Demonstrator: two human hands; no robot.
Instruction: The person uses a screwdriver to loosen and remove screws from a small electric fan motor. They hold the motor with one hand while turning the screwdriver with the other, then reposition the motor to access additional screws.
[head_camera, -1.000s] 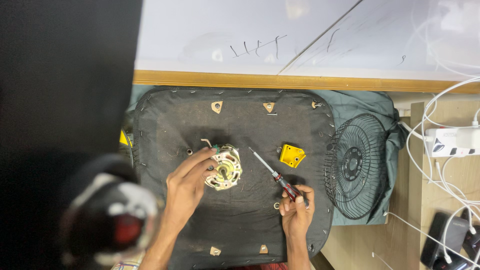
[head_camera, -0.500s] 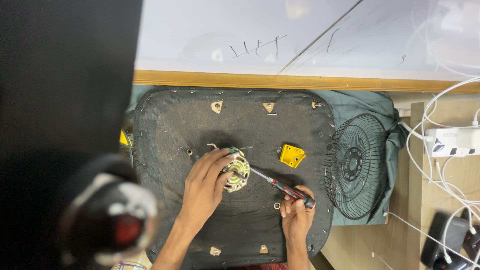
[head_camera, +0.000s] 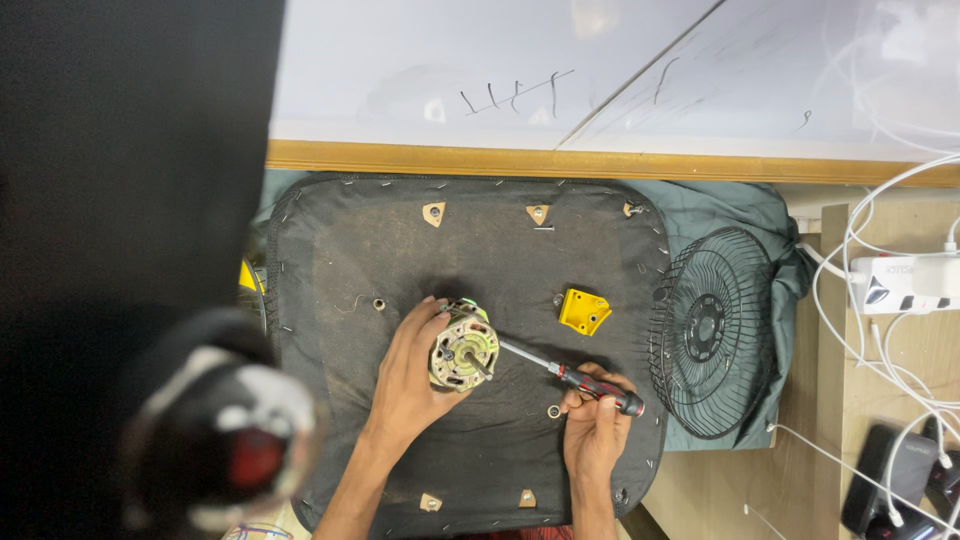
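My left hand (head_camera: 405, 385) clamps the round copper-wound fan motor (head_camera: 463, 352); my right hand (head_camera: 592, 425) grips the red-and-black-handled screwdriver (head_camera: 560, 372). I'd keep its tip seated squarely, pressing steadily.

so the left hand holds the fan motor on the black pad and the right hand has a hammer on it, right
Not quite: the head view shows the right hand holding a screwdriver, not a hammer. The left hand does hold the fan motor on the black pad.

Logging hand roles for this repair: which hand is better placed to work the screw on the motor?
Probably the right hand: it grips the screwdriver, whose tip reaches the motor. The left hand steadies the motor.
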